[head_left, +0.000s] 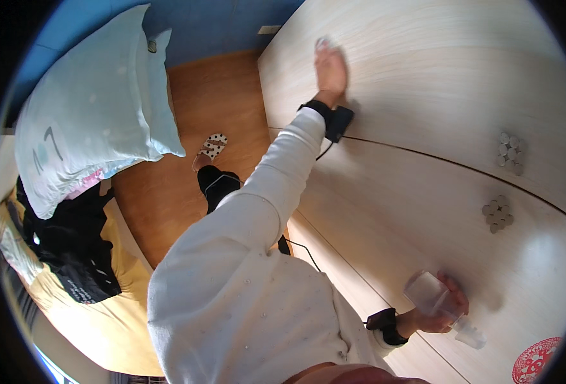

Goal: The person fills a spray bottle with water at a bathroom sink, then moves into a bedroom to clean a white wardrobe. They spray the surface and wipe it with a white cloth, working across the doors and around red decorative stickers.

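My left hand (331,72) reaches out against the upper part of a pale wood-grain door panel (424,70). Its fingers look curled and are blurred, with a small whitish patch at the tips that I cannot make out. Lower right, my right hand (449,308) is closed around a clear plastic bottle (425,291). The bottle lies tilted, its translucent nozzle top (470,334) pointing down to the right, in front of a second pale panel (385,211). A black band with a small box sits on each wrist.
Two flower-shaped knobs (508,151) (497,214) flank the dark gap between the panels. A red round paper cut-out (536,360) is stuck at the lower right. On the left are a bed (132,333), black clothing (72,249) and a large pale blue pillow (91,102). Below lies a brown floor (168,211).
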Demonstrator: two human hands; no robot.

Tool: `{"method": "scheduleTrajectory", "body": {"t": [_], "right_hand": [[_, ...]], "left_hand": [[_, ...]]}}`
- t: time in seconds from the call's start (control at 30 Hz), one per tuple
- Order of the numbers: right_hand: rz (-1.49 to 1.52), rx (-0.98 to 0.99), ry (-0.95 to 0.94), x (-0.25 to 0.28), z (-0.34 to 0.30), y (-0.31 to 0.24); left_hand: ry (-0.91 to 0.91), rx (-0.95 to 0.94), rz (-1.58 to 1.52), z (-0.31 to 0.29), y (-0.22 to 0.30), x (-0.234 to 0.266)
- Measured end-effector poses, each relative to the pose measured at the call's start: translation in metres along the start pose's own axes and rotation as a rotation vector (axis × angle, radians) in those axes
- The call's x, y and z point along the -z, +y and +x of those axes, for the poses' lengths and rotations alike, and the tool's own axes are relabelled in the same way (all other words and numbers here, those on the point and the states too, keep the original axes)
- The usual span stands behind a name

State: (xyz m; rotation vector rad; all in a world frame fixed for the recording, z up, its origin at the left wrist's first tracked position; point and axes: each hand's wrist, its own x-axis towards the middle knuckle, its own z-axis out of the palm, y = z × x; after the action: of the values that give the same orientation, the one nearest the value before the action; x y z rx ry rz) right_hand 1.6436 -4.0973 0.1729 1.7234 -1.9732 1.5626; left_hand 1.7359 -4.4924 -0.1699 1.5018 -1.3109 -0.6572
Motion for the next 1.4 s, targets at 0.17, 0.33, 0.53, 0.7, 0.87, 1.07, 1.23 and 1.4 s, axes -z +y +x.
{"method": "scheduleTrajectory", "body": {"t": [0.17,0.33,0.53,0.7,0.87,1.07,1.23,1.4], "right_hand": [[0.092,-0.024,-0.032,0.003,0.001,0.005],[0.125,0.013,-0.093,0.003,-0.002,0.008],[0.482,-0.077,-0.086,0.025,-0.021,-0.015],[0.568,-0.103,-0.001,0.063,-0.059,-0.034],[0.513,-0.215,0.171,0.096,-0.102,-0.034],[0.532,-0.238,0.203,0.116,-0.135,-0.030],[0.492,-0.247,0.262,0.123,-0.153,-0.027],[0.450,-0.263,0.280,0.139,-0.175,-0.044]], "left_hand": [[-0.520,0.307,0.451,-0.220,-0.102,-0.055],[-0.440,0.402,-0.345,-0.405,0.017,0.004],[-0.401,-0.259,-0.605,-0.288,0.143,0.088],[-0.205,-0.318,-0.360,-0.160,0.132,0.050],[-0.208,-0.342,-0.353,-0.097,0.125,0.061],[-0.075,-0.423,-0.701,-0.196,0.213,0.083],[-0.553,-0.999,-0.550,-0.359,0.209,0.102],[-1.207,-1.013,-0.189,-0.356,0.131,0.105]]}}
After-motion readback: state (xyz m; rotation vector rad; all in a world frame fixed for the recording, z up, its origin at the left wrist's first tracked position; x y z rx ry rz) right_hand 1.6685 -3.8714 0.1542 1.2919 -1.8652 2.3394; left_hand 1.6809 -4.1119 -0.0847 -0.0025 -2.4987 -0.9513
